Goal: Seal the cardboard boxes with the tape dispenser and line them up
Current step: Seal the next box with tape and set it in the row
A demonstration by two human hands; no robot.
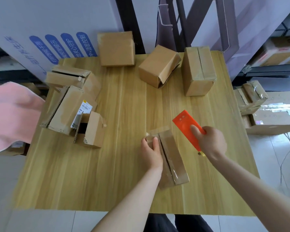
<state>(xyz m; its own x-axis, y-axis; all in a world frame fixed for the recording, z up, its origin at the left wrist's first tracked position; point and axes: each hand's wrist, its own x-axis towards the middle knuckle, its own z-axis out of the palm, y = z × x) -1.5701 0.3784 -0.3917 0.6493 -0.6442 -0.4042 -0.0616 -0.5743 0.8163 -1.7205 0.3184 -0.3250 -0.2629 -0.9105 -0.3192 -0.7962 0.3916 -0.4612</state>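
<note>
A pink cloth [12,114] lies left of the wooden worktop [120,181]; a white board [23,22] with blue labels stands behind; pale floor tiles [32,221] below.

Table [120,114] centre free; boxes [116,48] crowd far & left edges.

Both my forearms reach forward, bare. Left hand [151,154] is palm-down, fingers curled over the far end of the box [172,158]. Right hand [209,143] sits just right of it, wrapped round the dispenser [185,123], thumb pressed along its top.
</note>
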